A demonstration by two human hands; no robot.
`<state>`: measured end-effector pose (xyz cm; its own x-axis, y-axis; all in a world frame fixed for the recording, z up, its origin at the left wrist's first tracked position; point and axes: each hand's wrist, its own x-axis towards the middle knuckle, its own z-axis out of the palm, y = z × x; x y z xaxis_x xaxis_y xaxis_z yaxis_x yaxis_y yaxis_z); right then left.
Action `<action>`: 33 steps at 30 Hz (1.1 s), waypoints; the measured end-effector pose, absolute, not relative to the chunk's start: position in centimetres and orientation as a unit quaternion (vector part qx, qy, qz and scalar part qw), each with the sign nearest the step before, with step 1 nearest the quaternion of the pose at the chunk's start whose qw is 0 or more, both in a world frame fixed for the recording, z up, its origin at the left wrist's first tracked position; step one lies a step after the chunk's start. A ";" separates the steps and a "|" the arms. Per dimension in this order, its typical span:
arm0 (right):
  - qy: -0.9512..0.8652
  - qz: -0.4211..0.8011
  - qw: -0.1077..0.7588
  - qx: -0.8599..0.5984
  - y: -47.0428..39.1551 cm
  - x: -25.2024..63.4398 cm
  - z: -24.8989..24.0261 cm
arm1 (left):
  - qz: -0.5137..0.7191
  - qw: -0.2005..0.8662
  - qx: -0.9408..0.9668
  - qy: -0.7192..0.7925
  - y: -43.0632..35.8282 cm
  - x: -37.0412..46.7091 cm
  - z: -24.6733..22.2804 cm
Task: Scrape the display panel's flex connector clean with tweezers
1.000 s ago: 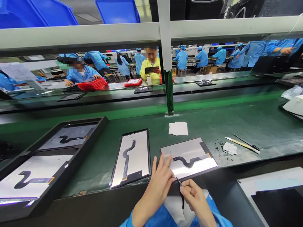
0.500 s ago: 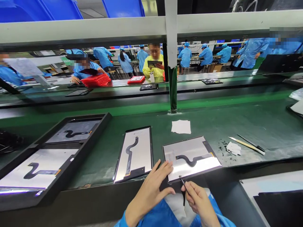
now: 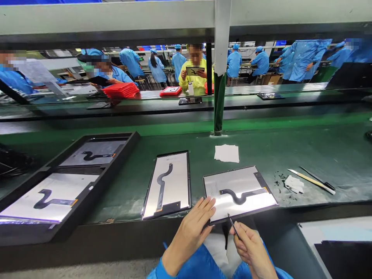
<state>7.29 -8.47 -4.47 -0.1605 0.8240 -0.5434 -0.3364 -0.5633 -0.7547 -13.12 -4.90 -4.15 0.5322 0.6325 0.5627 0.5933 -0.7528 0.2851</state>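
My left hand (image 3: 193, 232) lies with fingers stretched out over the lower left corner of a display panel (image 3: 215, 182); its thumb is by the near edge. A dark ribbon cable (image 3: 241, 197) curves across the panel's silvery back. In my right hand (image 3: 248, 244) is a pair of slim black tweezers (image 3: 234, 228), pinched between thumb and fingers. The tip touches or hovers just over the panel's near edge. Another display panel (image 3: 177, 186) with the same kind of cable lies to the left, apart from my hands.
At left, a black tray (image 3: 116, 155) holds two more panels. White paper pieces (image 3: 226, 153) lie behind my panel. To its right are black scraps (image 3: 280, 182), small white slips (image 3: 294, 183), a pale stick tool (image 3: 312, 181) and a dark tool (image 3: 316, 177). A post (image 3: 220, 100) stands ahead; co-workers sit beyond.
The view has tilted down and shifted slightly left. My left thumb has drawn in toward the panel's edge. The tweezers stay at the near edge in my right hand.
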 end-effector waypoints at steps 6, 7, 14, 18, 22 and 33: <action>-0.230 0.723 0.402 -0.512 -8.5 7.6 -4.4 | 0.340 0.035 0.872 0.350 -4.9 -13.0 -4.3; -0.231 0.722 0.402 -0.514 -8.5 7.7 -4.3 | 0.339 0.036 0.872 0.351 -4.9 -13.0 -4.3; -0.233 0.711 0.406 -0.525 -8.4 8.1 -3.7 | 0.341 0.039 0.872 0.350 -4.9 -13.0 -4.2; -0.232 0.697 0.423 -0.530 -8.6 8.1 -3.1 | 0.342 0.040 0.870 0.353 -4.9 -13.0 -4.3; -0.230 0.691 0.435 -0.530 -8.6 8.2 -2.6 | 0.344 0.042 0.869 0.353 -4.9 -13.0 -4.4; -0.228 0.684 0.440 -0.535 -8.4 9.6 -2.2 | 0.347 0.035 0.868 0.353 -4.9 -12.9 -4.2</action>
<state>9.56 -8.43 -2.24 -0.0403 0.8455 -0.5325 -0.3580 -0.5097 -0.7823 -12.90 -4.92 -4.24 0.5103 0.6377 0.5771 0.5887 -0.7481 0.3061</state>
